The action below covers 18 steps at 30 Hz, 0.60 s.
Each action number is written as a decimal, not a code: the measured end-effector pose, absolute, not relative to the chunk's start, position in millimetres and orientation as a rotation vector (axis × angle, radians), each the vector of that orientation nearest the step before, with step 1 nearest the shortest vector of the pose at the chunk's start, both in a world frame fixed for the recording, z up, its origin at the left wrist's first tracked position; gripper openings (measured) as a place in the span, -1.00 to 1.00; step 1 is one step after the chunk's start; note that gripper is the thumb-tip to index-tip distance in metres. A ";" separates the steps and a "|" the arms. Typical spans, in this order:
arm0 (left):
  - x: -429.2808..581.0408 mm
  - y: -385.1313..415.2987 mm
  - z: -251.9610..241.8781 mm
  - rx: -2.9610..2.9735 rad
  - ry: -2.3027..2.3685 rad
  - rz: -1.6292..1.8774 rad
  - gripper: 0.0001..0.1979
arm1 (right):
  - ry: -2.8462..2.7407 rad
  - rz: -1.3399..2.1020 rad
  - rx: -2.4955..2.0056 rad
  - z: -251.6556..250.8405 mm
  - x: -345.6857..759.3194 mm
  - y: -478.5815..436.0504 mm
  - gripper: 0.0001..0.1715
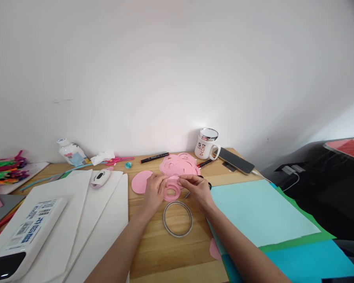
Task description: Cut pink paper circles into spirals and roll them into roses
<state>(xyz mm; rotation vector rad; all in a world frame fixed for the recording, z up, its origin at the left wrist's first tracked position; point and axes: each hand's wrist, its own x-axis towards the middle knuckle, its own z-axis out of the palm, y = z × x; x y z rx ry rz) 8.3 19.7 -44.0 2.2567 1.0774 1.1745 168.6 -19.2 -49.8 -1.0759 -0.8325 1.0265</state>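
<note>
Over the table's middle, my left hand and my right hand pinch a small pink paper ring by its upper edges, one from each side. More pink paper shows between the fingertips; I cannot tell if it is a separate piece. A pink paper disc lies beside my left hand. Just beyond the fingers is a pile of pink paper cut-outs. Black scissors are mostly hidden behind my right hand. Nearer to me, a thin roll of tape lies flat.
Left are white sheets, a white boxy device, a correction tape, pink scissors and a white bottle. A mug, a phone and a black marker stand or lie behind. Coloured sheets cover the right.
</note>
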 end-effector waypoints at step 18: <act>9.1 18.9 -43.3 2.239 1.022 1.137 -0.82 | -0.809 1.027 -1.016 -49.5 168.5 -19.4 -0.73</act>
